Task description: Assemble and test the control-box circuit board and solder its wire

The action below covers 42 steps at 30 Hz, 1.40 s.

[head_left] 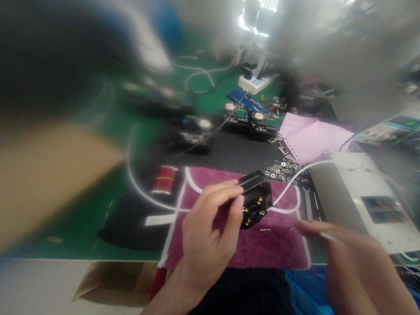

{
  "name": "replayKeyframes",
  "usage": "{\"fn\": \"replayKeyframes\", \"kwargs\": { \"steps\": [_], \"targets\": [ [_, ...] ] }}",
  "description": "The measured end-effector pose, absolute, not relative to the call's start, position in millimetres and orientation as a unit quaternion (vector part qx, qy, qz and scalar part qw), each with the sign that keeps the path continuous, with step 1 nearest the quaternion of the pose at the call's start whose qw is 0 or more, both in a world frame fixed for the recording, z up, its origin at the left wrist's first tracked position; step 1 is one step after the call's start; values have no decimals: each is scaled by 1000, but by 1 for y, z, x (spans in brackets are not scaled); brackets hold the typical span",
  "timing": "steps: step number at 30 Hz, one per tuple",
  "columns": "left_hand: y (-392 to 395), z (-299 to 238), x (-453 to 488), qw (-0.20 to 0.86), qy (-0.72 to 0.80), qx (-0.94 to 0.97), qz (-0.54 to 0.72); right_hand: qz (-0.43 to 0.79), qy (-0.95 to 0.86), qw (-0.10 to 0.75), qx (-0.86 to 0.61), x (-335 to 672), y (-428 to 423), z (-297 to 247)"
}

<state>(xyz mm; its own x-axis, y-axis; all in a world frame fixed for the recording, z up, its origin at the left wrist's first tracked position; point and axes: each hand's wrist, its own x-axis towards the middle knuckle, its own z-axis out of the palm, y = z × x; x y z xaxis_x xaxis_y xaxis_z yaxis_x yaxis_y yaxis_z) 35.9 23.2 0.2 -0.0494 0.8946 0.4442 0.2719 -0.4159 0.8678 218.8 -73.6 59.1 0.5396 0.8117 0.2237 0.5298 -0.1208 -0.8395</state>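
Hands (210, 229), two, one black part (256, 196), held

My block (252, 192): black; its studs (261, 213): gold-toned. My towel (262, 249): plum, white border (307, 249). My mat (256, 153): black. Tabletop (75, 232): green. Paper sheets (308, 138): pale pink. Cord (154, 204): white. Bundled sticks (163, 185): red, tan band (165, 178). Power strip (249, 86): white.

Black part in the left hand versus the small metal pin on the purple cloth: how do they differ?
The black part is dark and bulky; the metal pin is silvery and thin. The left hand holds the black part, while the metal pin lies on the purple cloth.
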Motion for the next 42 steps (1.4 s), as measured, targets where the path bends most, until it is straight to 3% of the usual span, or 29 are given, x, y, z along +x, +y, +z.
{"fn": "replayKeyframes", "kwargs": {
  "steps": [10, 22, 31, 42],
  "targets": [
    [23, -3, 38, 281, 479, 619, 555, 129, -455, 507, -721, 245, -69, 38],
    [25, -8, 39, 271, 493, 602, 567, 313, -348, 582, -666, 261, -36, -9],
    [28, -12, 43, 287, 503, 572, 580, 360, -349, 598, -625, 261, -37, -12],
    [30, -11, 47, 275, 511, 555, 596, 336, -334, 604, -641, 263, -42, -17]
  ]
}}
